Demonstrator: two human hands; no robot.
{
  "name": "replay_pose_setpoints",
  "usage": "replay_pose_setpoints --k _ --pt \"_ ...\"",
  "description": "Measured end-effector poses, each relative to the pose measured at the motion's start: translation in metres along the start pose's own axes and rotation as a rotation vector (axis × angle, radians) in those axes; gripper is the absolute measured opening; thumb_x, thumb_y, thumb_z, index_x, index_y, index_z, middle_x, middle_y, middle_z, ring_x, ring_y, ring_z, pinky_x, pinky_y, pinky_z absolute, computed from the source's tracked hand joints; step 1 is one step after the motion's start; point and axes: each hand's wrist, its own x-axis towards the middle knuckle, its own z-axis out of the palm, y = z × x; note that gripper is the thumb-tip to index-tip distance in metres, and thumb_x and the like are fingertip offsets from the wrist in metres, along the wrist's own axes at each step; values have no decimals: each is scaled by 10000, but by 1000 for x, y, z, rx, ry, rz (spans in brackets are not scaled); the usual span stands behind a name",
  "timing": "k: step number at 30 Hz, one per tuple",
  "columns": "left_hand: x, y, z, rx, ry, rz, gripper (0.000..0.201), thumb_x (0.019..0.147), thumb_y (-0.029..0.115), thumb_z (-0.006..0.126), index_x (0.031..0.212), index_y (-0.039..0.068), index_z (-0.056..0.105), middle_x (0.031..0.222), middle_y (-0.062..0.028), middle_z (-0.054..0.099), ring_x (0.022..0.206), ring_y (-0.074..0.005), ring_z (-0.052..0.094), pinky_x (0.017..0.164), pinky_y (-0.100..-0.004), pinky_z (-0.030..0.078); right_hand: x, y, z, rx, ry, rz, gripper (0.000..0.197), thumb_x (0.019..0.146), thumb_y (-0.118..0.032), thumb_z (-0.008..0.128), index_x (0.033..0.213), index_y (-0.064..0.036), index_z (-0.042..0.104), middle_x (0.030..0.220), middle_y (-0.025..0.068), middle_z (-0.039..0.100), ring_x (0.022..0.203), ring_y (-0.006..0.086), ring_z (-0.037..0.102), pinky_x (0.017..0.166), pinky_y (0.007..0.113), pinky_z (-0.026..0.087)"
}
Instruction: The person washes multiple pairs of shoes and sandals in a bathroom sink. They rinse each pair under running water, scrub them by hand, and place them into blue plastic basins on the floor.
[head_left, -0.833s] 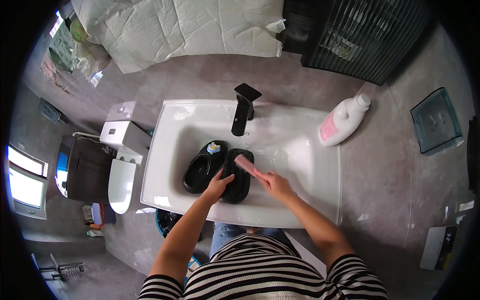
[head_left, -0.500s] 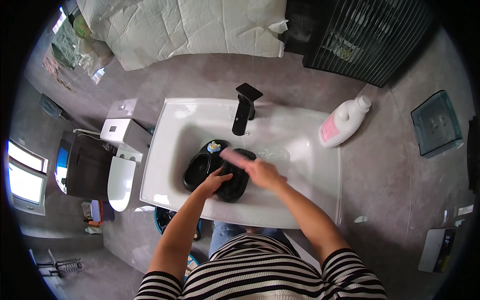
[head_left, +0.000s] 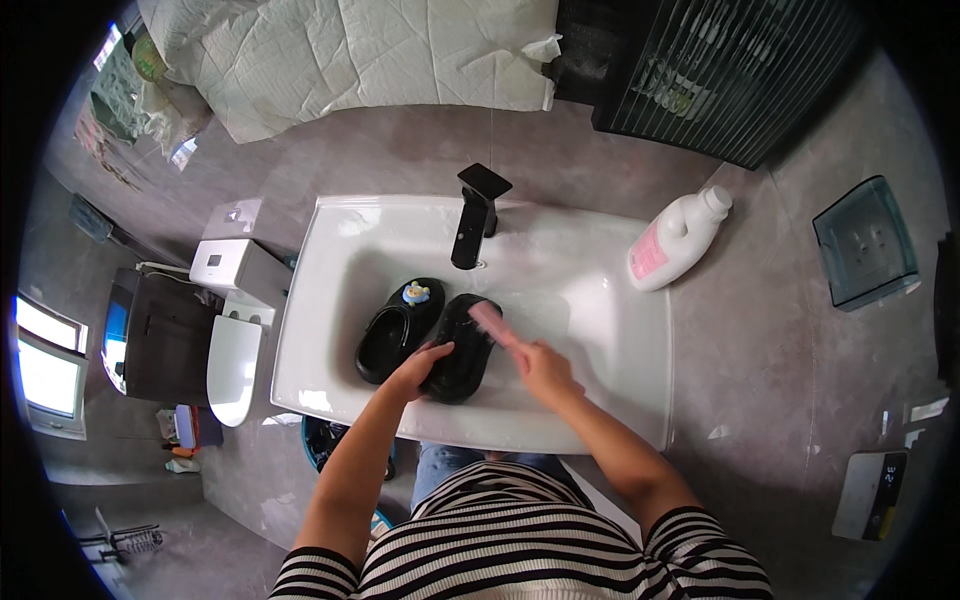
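Note:
Two black clogs lie side by side in the white sink. The left clog rests with its opening upward and a small blue and yellow figure on its toe. Beside it, the other clog has its sole facing up. My left hand grips this clog along its near left side, thumb on top. A pink scrub brush is held by its handle in my right hand, its head against the upper right of the sole. The bristles are hidden.
A black faucet rises from the sink's back edge. On the back right corner stands a white bottle with a pink label. A toilet is at the left, and a quilted white cover hangs beyond the sink.
My right hand and the brush have shifted right and slightly down along the sole. The left hand keeps its grip on the clog. The whole view has drifted slightly.

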Motion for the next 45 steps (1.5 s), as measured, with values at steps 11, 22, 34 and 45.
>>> replay_pose_setpoints --k 11,22,34,45 --pt "-26 -9 87 340 -431 159 834 961 279 601 1568 207 34 1515 -117 332 1328 -196 385 1057 -350 382 4 21 3 753 -62 204 590 924 -298 632 1435 -95 421 1399 206 456 1297 346 449 1050 405 394" --pt "-29 14 -41 1350 998 893 827 757 292 754 1468 159 355 1431 -170 411 1260 -401 428 1047 -525 342 22 6 24 -137 -19 -238 880 755 -149 740 1509 -217 291 1454 127 429 1268 354 469 1000 502 410" --pt "-34 38 -47 1324 819 323 783 796 424 726 1451 143 399 1309 -171 488 1209 -374 509 1008 -423 454 40 20 5 523 -311 116 575 834 -415 722 1274 -76 577 1079 95 671 943 212 629 851 355 506" --pt "-20 28 7 814 500 1092 756 812 181 739 1439 -7 361 1430 -264 415 1321 -357 436 1087 -402 365 87 17 -17 1328 -495 408 517 953 -275 612 1422 -132 447 1233 26 605 1090 160 596 885 322 500"
